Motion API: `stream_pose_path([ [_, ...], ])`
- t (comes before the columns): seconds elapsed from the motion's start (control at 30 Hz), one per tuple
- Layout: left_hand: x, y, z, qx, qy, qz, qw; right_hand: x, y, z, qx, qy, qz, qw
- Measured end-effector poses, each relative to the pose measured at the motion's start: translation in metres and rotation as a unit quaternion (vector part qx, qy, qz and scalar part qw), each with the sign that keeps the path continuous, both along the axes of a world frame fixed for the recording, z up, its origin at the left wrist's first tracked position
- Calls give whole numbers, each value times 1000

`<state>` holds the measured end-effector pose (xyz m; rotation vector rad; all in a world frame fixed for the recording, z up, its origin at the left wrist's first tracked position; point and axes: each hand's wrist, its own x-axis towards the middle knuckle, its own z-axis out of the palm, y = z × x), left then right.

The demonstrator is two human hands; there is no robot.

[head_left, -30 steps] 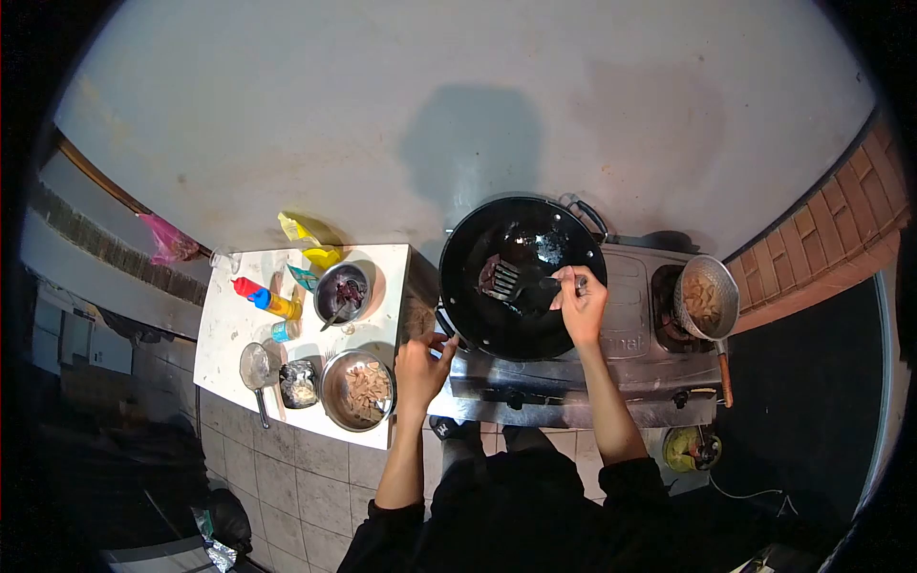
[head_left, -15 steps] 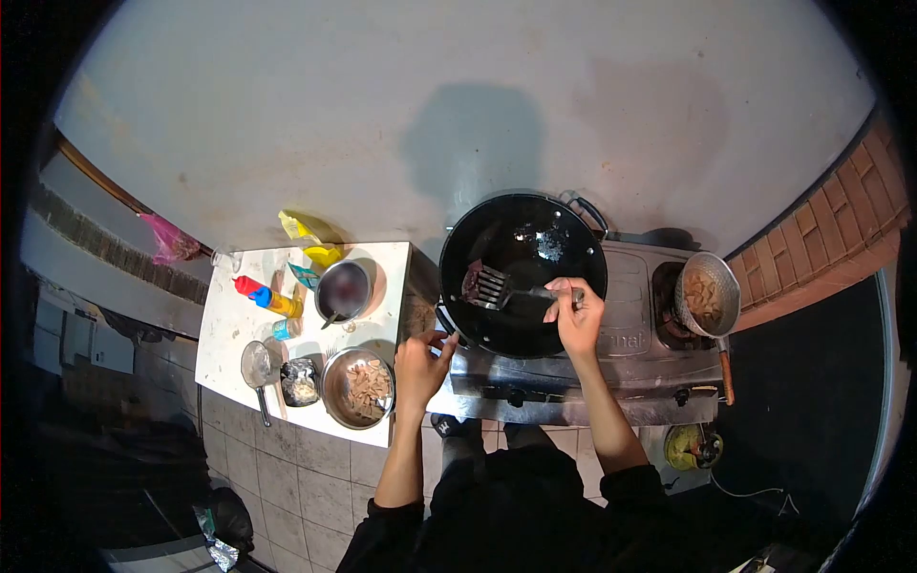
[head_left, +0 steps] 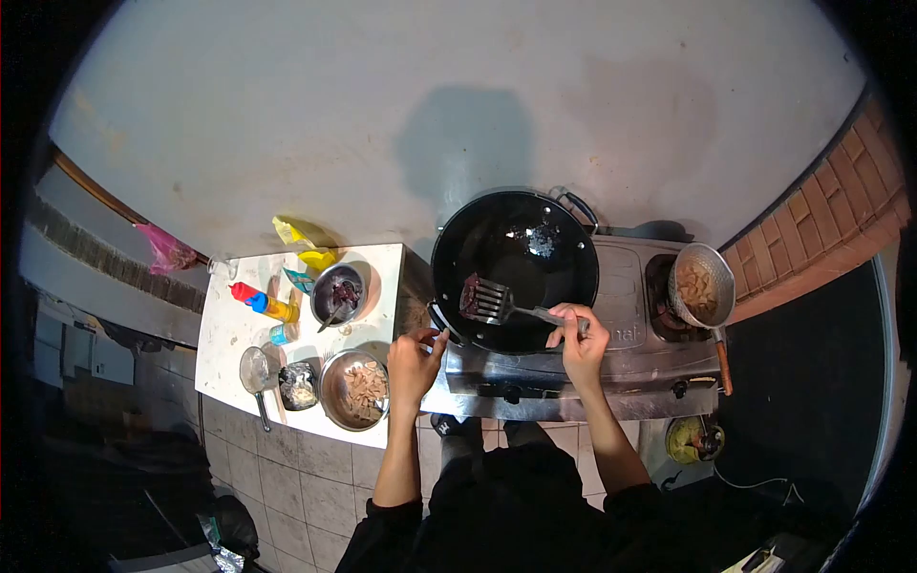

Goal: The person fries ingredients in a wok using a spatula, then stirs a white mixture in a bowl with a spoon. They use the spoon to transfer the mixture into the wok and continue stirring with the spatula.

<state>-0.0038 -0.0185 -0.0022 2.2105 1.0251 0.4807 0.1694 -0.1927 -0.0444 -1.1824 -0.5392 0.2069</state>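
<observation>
My right hand [head_left: 581, 349] is closed round the handle of a slotted turner [head_left: 494, 302], whose head is low over the left part of a large black wok [head_left: 521, 334]. A dark red piece of food [head_left: 469, 294] lies at the turner's tip. The wok stands on a steel gas stove [head_left: 616, 377], with a shiny patch on its inner far side. At the wok's near-left loop handle, my left hand [head_left: 414, 366] has its fingers curled against the handle; the exact grip is partly hidden.
On the white side table [head_left: 229, 358] stand a steel bowl of pale meat strips [head_left: 363, 390], a pot with dark red pieces [head_left: 339, 291], sauce bottles [head_left: 272, 306], a small strainer [head_left: 255, 368] and a foil-lined dish [head_left: 298, 385]. A saucepan with food [head_left: 702, 286] sits on the right burner.
The turner's head has tilted slightly, and my right hand is a little lower. The dark pieces in the pot look clearer. The whole view has shifted slightly.
</observation>
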Motion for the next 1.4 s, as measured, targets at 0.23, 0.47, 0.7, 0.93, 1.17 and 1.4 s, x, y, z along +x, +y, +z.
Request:
stream_pose_path([
  [0.23,0,-1,0,-15,-6,9,1000,-10,-7,-1,7,47,-34,998],
  [0.47,0,-1,0,-20,-1,14,1000,-10,-8,-3,9,68,-53,996],
  [0.7,-2,0,0,-20,-11,25,999,-8,-9,4,19,86,-53,995],
  [0.93,-7,4,-8,-28,-29,36,999,1,-15,11,32,72,-49,996],
  [1.17,-12,2,-2,-37,-34,43,998,3,-14,20,9,28,-60,998],
  [1.4,-28,14,-5,-69,-36,39,996,0,-5,26,54,8,-78,995],
])
